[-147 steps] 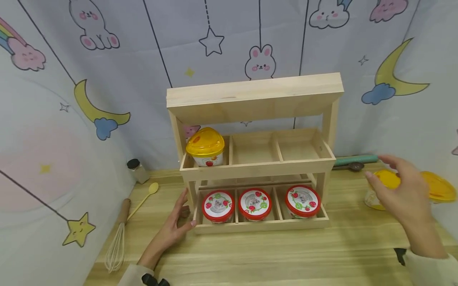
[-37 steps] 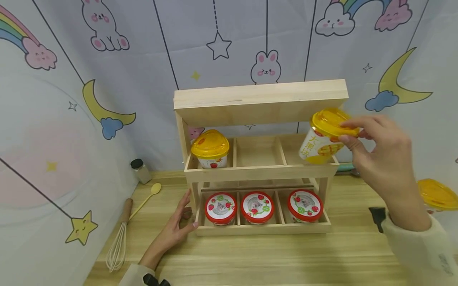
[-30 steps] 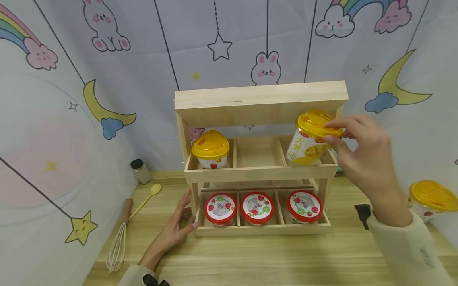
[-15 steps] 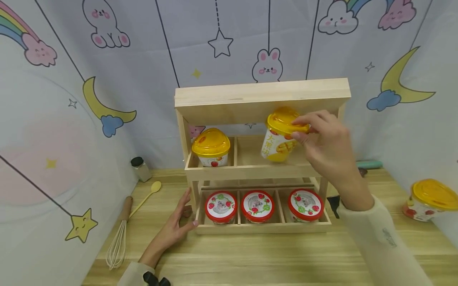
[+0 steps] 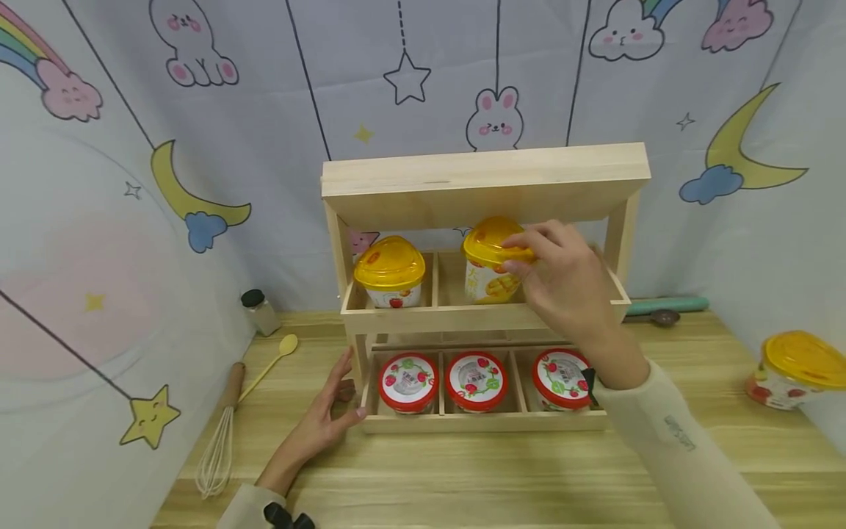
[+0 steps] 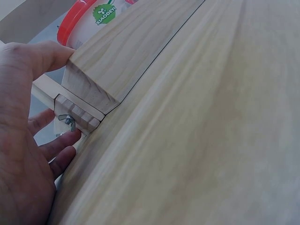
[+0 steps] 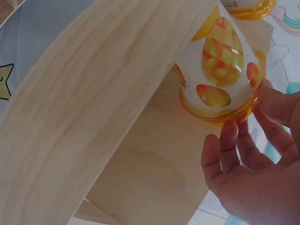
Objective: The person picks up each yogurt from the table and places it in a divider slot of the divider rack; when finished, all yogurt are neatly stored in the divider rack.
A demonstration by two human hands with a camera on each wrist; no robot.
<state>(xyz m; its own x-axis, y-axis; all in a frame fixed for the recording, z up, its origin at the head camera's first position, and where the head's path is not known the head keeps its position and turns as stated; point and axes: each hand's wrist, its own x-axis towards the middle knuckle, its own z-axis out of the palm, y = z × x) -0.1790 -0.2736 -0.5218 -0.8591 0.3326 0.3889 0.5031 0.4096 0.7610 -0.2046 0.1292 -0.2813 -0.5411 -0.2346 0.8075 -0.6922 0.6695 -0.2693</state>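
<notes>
My right hand (image 5: pixel 562 275) pinches the yellow lid of a fruit cup (image 5: pixel 485 283) with mango pictures, between thumb and fingers. That cup is upright at the upper tier's middle compartment, its base behind the front rail; the right wrist view shows the cup (image 7: pixel 222 56) beyond the rail. The two-tier wooden rack (image 5: pixel 463 320) stands on the table. A second yellow-lidded cup (image 5: pixel 390 273) sits in the upper left compartment. My left hand (image 5: pixel 316 422) rests at the rack's lower left corner, thumb on the front edge, fingers along the side by a wing nut (image 6: pixel 68 121).
Three red-rimmed tubs, among them a middle tub (image 5: pixel 476 380), fill the lower compartments. Another yellow-lidded cup (image 5: pixel 793 371) stands far right. A whisk (image 5: pixel 218 448), yellow spoon (image 5: pixel 269 367) and black-capped jar (image 5: pixel 260 312) lie or stand left. A green-handled tool (image 5: pixel 674 305) and dark spoon (image 5: pixel 664 317) lie behind right.
My right hand has taken the mango cup from the table at right, carried it left past the upper right compartment and lowered it at the middle one. The left hand stays put.
</notes>
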